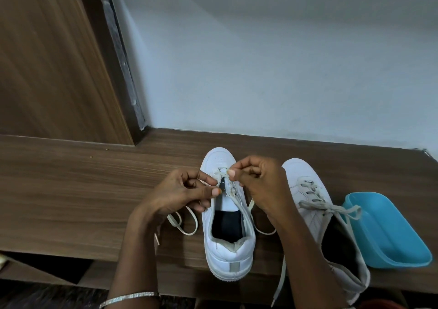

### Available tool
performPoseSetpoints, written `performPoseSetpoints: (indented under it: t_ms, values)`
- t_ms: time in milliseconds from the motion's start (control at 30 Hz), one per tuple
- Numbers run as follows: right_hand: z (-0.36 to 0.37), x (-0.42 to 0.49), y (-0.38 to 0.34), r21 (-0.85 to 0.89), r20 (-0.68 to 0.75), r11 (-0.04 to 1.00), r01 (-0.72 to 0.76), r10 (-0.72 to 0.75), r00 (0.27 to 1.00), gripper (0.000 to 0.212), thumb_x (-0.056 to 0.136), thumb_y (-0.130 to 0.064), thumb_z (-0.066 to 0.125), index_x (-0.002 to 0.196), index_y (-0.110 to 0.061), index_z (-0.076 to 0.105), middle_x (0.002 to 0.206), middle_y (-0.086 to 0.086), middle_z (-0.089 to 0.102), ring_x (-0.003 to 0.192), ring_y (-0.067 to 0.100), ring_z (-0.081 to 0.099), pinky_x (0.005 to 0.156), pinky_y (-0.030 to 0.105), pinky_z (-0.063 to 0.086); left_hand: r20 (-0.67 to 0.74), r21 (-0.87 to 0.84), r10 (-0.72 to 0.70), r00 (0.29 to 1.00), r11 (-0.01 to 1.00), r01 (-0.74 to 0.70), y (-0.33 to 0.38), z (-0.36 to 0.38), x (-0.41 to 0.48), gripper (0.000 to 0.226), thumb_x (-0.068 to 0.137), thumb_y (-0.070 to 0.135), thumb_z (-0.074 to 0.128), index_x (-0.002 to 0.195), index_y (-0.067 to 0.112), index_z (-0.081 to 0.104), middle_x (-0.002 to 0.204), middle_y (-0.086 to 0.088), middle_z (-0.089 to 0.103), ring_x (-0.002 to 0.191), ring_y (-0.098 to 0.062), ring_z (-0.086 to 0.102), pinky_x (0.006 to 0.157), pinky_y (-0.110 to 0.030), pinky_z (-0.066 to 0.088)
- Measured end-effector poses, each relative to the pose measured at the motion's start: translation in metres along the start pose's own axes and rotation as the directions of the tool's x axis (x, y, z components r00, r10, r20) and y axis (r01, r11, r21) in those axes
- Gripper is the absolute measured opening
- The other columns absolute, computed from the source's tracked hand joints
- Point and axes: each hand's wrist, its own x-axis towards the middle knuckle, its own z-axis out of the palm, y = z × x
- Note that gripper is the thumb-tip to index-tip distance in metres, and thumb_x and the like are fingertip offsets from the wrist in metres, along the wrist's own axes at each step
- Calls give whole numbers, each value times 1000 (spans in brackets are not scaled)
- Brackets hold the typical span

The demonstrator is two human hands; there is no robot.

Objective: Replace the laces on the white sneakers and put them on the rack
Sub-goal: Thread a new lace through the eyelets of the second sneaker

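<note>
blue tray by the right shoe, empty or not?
Empty: the blue tray lies open side up, with only its bare blue inside showing.

No readable text, label, brand or number on any surface in view

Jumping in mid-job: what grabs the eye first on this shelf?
Both hands, left hand and right hand, pinch a pale lace at the toe-end eyelets of the middle white sneaker. To its right stand the second sneaker, laced with greyer laces, and a bright blue tray at the shelf's edge.
</note>
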Motion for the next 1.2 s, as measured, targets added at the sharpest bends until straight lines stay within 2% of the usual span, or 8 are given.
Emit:
performPoseSetpoints:
  t_ms: [100, 233, 367, 500, 733, 967, 1100, 1200]
  values:
    - [7, 1, 6, -137, 24, 989, 54, -51, 998, 4, 83, -9, 80, 82, -13, 79, 70, -1, 74, 61, 1, 64, 62, 16, 52, 4, -36, -10, 1000, 999, 10, -1, -3, -1, 38, 67, 22, 86, 100, 5, 76, 78, -21, 69, 70, -23, 68, 66, -31, 62]
    - [4, 3, 10, -157, 94, 987, 15, -1, 996, 9, 84, -9, 79, 89, -17, 81, 79, -5, 77, 75, 9, 72, 72, 22, 58, 19, -49, -12, 1000, 999, 13, -2, -6, -2, 37, 68, 21, 85, 101, 6, 78, 88, -27, 69, 73, -23, 70, 67, -30, 62]
    - [3, 2, 10, -160, 76, 987, -21, 33, 997, 10, 82, -8, 79, 83, -18, 81, 75, -3, 76, 74, 17, 72, 71, 27, 59, 31, -48, -10, 999, 999, 12, -3, -7, -2, 33, 70, 19, 83, 101, 7, 78, 93, -30, 69, 74, -23, 70, 69, -31, 63]
    - [5, 2, 12, -221, 74, 975, -12, 29, 997, 8, 81, -12, 79, 81, -19, 81, 75, -8, 76, 72, 14, 71, 72, 31, 60, 28, -45, -8, 1000, 999, 9, -3, -7, -3, 33, 70, 19, 82, 101, 6, 78, 96, -34, 69, 77, -25, 70, 69, -30, 63]
    - [5, 2, 15, -283, 103, 959, 35, -5, 995, 9, 82, -13, 79, 81, -21, 80, 77, -12, 75, 73, 5, 69, 71, 24, 58, 14, -65, -4, 1000, 998, 4, -5, -7, -2, 33, 69, 18, 81, 99, 6, 79, 102, -36, 68, 81, -29, 70, 67, -29, 62]
    - [7, 4, 16, -392, 142, 913, 118, -67, 988, 10, 82, -14, 77, 80, -23, 79, 71, -17, 70, 67, -1, 63, 61, 13, 47, 12, -87, -7, 1000, 996, 8, -6, -7, -2, 33, 70, 16, 80, 100, 4, 79, 87, -24, 72, 70, -20, 71, 65, -27, 62]
    - [12, 4, 21, -351, 127, 932, 96, -55, 990, 9, 84, -17, 76, 81, -25, 77, 71, -20, 68, 67, -3, 62, 64, 16, 45, 19, -113, 5, 1000, 994, -2, -7, -7, -2, 35, 77, 24, 75, 104, 2, 77, 92, -23, 74, 77, -23, 73, 70, -30, 63]
    - [16, 5, 23, -276, 102, 959, 69, -42, 994, 7, 82, -16, 80, 81, -23, 78, 76, -13, 74, 74, 2, 67, 72, 28, 55, -26, -102, 25, 999, 994, -27, -8, -5, 1, 28, 85, 16, 70, 108, 0, 74, 88, -22, 74, 75, -22, 73, 69, -28, 62]
